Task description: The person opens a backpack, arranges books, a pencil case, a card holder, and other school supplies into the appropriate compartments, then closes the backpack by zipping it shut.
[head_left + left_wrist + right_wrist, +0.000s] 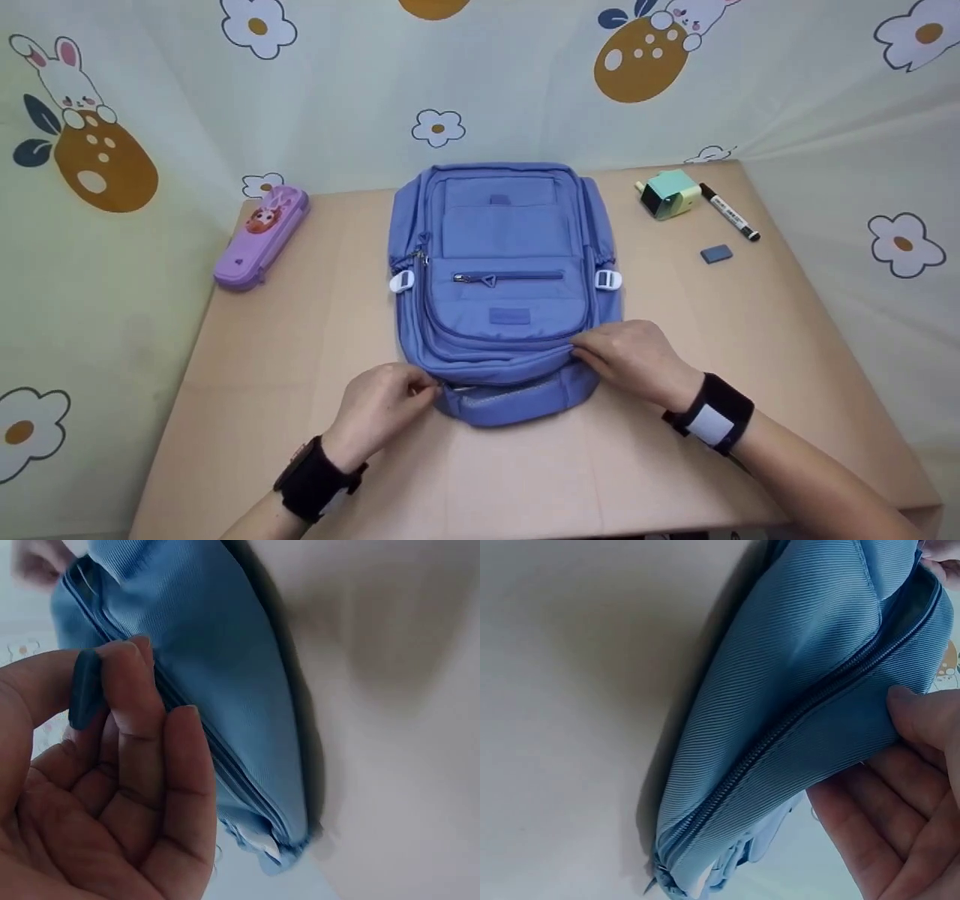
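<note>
Left hand (380,405) pinches a flat blue tab (87,690), right hand (637,358) a blue fabric backpack (517,229), likely soft, best held by its zip edge (780,736).

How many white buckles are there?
2: in the head view, a white plastic buckle on the left side of the blue fabric backpack, a second buckle on its right. Others may be hidden.
</note>
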{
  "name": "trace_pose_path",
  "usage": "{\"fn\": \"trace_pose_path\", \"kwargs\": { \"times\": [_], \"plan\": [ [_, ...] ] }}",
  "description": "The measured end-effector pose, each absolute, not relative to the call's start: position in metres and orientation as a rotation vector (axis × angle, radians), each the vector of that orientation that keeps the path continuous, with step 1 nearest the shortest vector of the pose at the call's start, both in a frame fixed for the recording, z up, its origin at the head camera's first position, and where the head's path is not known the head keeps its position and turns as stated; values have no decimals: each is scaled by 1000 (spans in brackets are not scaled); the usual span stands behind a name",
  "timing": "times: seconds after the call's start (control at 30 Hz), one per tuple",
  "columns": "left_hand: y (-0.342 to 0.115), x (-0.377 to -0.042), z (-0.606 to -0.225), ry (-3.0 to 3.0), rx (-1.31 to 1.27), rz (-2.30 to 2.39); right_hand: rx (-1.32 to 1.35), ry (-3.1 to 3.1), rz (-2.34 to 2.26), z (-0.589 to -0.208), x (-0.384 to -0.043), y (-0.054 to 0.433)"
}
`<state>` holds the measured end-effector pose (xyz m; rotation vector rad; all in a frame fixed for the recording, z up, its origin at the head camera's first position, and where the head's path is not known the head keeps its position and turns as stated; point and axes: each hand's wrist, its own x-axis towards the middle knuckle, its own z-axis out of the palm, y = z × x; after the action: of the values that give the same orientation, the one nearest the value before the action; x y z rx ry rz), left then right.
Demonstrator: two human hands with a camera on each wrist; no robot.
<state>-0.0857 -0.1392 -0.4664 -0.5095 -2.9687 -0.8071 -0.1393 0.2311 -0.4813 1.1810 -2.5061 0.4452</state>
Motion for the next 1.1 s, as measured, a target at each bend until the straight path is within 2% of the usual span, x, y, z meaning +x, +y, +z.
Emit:
{"fn": "trace_pose_path", "kwargs": {
  "times": [0.67,1.1],
  "plan": [
    [-98,-77,-471,-2821,-811,-795,1203,-2502,437,-481,-140,227],
    [-100,-79,-469,-2874,-798,-819,1303,-2502,577,-488,-147,256]
  ]
}}
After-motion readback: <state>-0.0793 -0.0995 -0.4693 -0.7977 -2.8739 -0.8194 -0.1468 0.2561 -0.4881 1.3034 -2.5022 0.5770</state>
